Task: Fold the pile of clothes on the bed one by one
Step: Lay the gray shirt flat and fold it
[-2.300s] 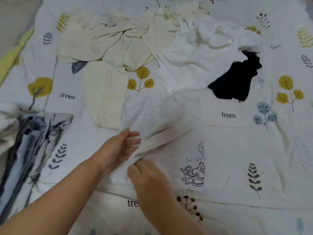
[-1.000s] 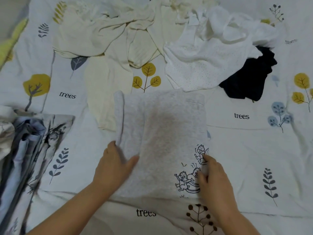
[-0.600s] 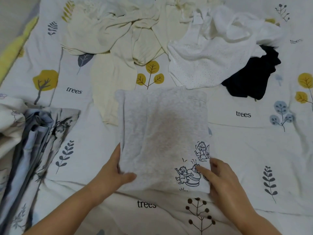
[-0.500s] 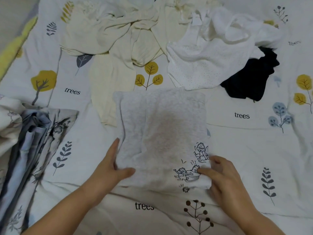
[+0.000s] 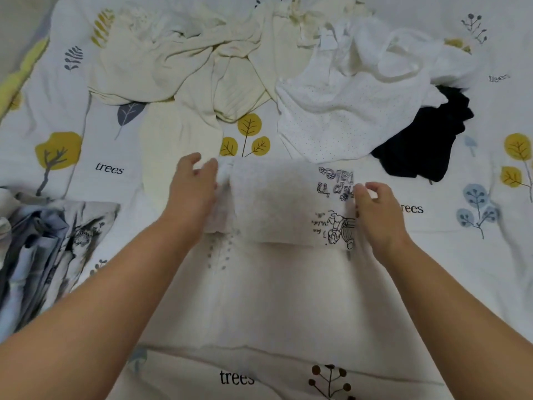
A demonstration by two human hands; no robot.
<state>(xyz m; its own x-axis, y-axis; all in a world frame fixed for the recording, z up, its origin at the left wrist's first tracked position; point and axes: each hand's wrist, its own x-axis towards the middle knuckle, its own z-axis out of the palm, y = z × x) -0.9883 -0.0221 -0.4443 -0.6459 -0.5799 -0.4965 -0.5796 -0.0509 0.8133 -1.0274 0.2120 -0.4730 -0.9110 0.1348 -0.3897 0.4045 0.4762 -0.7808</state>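
A light grey garment (image 5: 277,200) with a black cartoon print lies folded in half on the bed, its near half turned over onto the far half. My left hand (image 5: 191,192) holds its left edge, fingers curled on the fabric. My right hand (image 5: 373,209) pinches its right edge beside the print. Behind it lies the unfolded pile: cream clothes (image 5: 184,67), a white dotted garment (image 5: 346,102) and a black garment (image 5: 427,145).
A folded grey-and-blue patterned garment (image 5: 49,249) lies at the left. The bedsheet (image 5: 288,307) is white with tree and leaf prints. A yellow-green strip (image 5: 26,64) runs along the bed's far left edge.
Both hands lifted the grey garment's near edge and carried it away from me, folding it in half. The print now faces up, upside down.
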